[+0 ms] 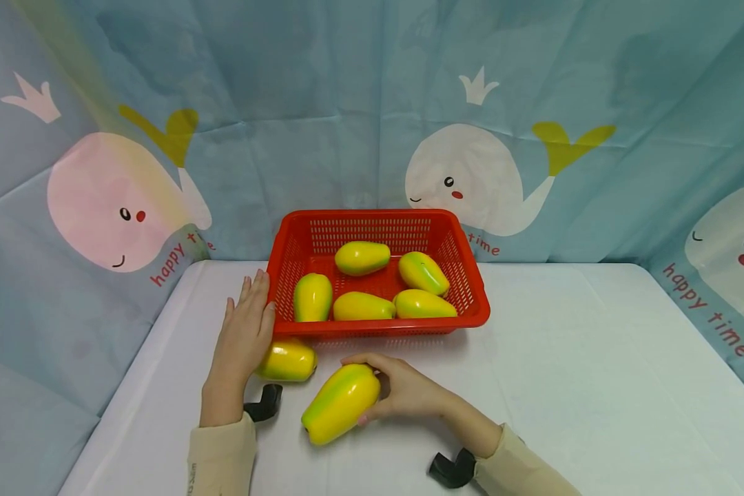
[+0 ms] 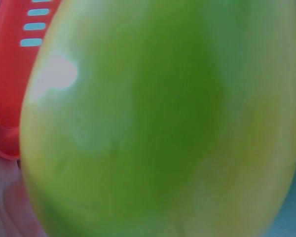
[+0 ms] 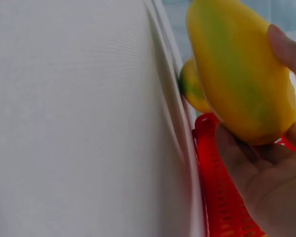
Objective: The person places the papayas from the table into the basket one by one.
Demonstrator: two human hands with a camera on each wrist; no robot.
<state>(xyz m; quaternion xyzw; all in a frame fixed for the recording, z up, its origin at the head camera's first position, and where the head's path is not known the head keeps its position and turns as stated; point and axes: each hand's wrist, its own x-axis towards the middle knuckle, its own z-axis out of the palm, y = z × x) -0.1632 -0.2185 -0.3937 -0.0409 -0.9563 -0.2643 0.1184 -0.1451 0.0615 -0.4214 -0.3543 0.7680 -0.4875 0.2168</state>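
Note:
My right hand [image 1: 404, 390] grips a yellow-green papaya [image 1: 341, 405] by one end, thumb and fingers around it, in front of the basket. The right wrist view shows the same papaya [image 3: 241, 74] tilted in that hand. My left hand [image 1: 242, 337] lies with straight fingers along the left side of a red plastic basket [image 1: 378, 328]. Beside its wrist a second papaya [image 1: 291, 361] rests on the table, close in front of the basket. A papaya [image 2: 148, 118] fills most of the left wrist view. Several more papayas [image 1: 362, 258] lie inside the basket.
A white cloth covers the table [image 1: 570, 372]. Behind the basket hangs a blue curtain [image 1: 322, 83] printed with whales, and it also runs along both sides. A black wrist mount [image 1: 264, 404] sits at the left wrist, another black mount [image 1: 452, 468] at the right.

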